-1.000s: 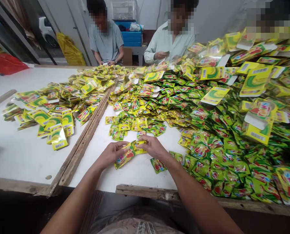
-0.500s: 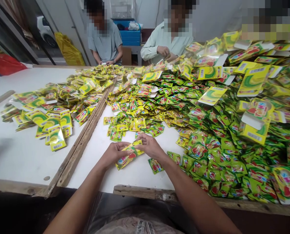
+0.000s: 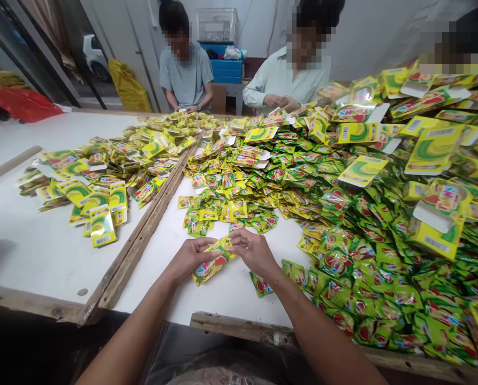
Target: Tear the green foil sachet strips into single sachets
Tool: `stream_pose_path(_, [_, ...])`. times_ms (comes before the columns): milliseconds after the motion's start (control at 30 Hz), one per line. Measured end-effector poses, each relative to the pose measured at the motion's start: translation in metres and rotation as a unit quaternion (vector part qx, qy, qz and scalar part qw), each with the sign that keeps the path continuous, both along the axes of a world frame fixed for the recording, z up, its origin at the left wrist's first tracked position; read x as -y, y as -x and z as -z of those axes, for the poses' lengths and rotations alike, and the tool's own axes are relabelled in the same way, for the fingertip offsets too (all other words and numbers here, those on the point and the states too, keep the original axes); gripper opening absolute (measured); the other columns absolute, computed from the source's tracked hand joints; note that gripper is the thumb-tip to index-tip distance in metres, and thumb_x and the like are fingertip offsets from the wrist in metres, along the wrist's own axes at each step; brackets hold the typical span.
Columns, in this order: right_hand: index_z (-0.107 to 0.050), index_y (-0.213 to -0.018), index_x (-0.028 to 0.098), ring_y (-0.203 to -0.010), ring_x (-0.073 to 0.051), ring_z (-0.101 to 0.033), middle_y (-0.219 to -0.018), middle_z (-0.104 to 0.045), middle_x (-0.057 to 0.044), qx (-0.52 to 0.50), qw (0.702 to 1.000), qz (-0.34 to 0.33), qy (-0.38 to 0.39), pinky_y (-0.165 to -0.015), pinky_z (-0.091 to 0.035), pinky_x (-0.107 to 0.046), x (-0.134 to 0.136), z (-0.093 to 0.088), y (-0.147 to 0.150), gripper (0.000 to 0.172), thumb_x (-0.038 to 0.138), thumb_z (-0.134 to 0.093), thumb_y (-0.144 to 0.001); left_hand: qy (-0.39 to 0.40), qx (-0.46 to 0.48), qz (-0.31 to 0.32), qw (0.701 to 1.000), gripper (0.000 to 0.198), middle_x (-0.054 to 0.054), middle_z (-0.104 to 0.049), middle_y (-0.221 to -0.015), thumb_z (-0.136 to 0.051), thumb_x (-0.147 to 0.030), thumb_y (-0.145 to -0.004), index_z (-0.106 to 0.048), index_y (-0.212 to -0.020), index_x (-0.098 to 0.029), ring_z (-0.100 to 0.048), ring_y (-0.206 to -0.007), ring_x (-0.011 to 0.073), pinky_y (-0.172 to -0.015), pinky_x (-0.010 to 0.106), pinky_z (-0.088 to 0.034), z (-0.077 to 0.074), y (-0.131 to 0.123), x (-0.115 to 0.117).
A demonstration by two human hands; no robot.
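A yellow box [image 3: 210,269] with red fruit pictures is held tilted just above the white table, between my two hands. My left hand [image 3: 190,259] grips its left side, thumb across the front. At its upper right end, my right hand [image 3: 251,249] has its fingers pinched on the box's end; the fingertips partly hide that end. Small green and yellow sachets [image 3: 234,211] lie just beyond my hands. A larger heap of green sachets [image 3: 363,267] spreads to the right, beside my right forearm.
Wooden strips [image 3: 142,232] divide the table, and another edges its front [image 3: 242,326]. Yellow boxes [image 3: 102,224] are piled at the left, more boxes [image 3: 435,147] at the right. Two people [image 3: 186,77] sit across the table; a third is partly visible at the right.
The view has shifted, so the scene sits lower and further right. My right fingers have closed in over the box's upper end. The box is still between both hands.
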State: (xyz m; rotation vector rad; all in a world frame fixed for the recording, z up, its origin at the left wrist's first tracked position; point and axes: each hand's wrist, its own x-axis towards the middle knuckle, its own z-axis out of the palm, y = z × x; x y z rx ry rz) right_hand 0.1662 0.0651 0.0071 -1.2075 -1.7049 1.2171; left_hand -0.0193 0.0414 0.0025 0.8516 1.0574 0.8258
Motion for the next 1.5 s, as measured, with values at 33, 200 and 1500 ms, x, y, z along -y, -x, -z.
stream_pose_path(33, [-0.060,-0.084,0.019,-0.067,-0.014,-0.058,-0.070,-0.064,0.000,0.003,1.000,-0.019,0.013,-0.065,-0.044,-0.026,0.001,-0.001,0.000,0.013,0.022,-0.057,-0.072,0.003,0.002,0.004,1.000,0.038,0.002,-0.073,-0.077,-0.079,-0.029,-0.061,-0.067,-0.094,-0.016,-0.065,-0.063,0.0140,-0.058,0.022,-0.048,0.000,0.000,-0.001])
stream_pose_path(200, [-0.050,-0.097,0.022,-0.054,-0.009,-0.046,-0.063,-0.057,0.006,-0.081,0.982,-0.100,0.140,-0.054,-0.035,-0.021,0.005,-0.010,0.002,0.026,0.019,-0.051,-0.071,0.012,0.009,0.006,1.000,0.038,0.002,-0.072,-0.072,-0.080,-0.030,-0.058,-0.067,-0.090,-0.015,-0.064,-0.061,0.0144,-0.060,0.023,-0.048,0.001,-0.005,-0.004])
stream_pose_path(1500, [-0.058,-0.070,0.017,-0.059,-0.014,-0.051,-0.061,-0.054,0.003,-0.048,0.984,0.151,0.083,-0.055,-0.045,-0.027,-0.028,0.028,-0.035,0.031,0.047,-0.066,-0.064,-0.103,-0.261,-0.144,0.949,0.039,-0.009,-0.047,-0.049,-0.079,-0.029,-0.051,-0.054,-0.079,-0.018,-0.050,-0.046,0.0108,-0.047,0.021,-0.035,0.016,-0.039,-0.052])
